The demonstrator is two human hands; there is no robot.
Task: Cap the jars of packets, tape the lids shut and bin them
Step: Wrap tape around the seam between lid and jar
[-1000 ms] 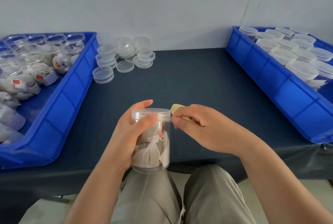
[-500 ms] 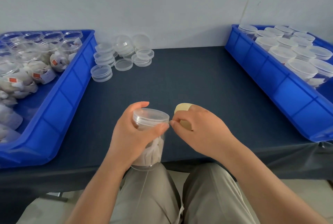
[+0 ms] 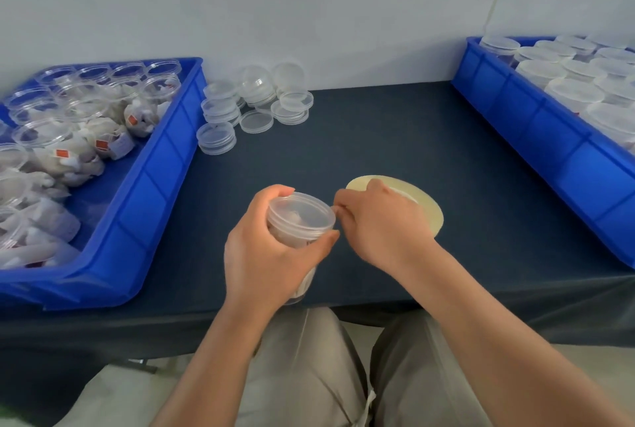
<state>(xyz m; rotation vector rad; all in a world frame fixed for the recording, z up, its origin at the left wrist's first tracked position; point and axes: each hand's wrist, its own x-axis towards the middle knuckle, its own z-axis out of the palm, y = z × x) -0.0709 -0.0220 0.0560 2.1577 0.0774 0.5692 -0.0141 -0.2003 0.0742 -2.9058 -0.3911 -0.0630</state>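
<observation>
My left hand grips a clear capped jar of white packets near the table's front edge, tilted so its lid faces up at me. My right hand is right beside the lid's right rim, fingers curled around a beige roll of tape, with the fingertips pinched close to the lid. The tape strip itself is too thin to make out. Most of the roll is hidden under the hand.
A blue bin at the left holds open jars of packets. Loose clear lids are stacked at the back of the dark table. A blue bin at the right holds several capped jars.
The jar has tipped further toward me and moved slightly away over the table. My right hand has turned, showing more of the tape roll behind it.
</observation>
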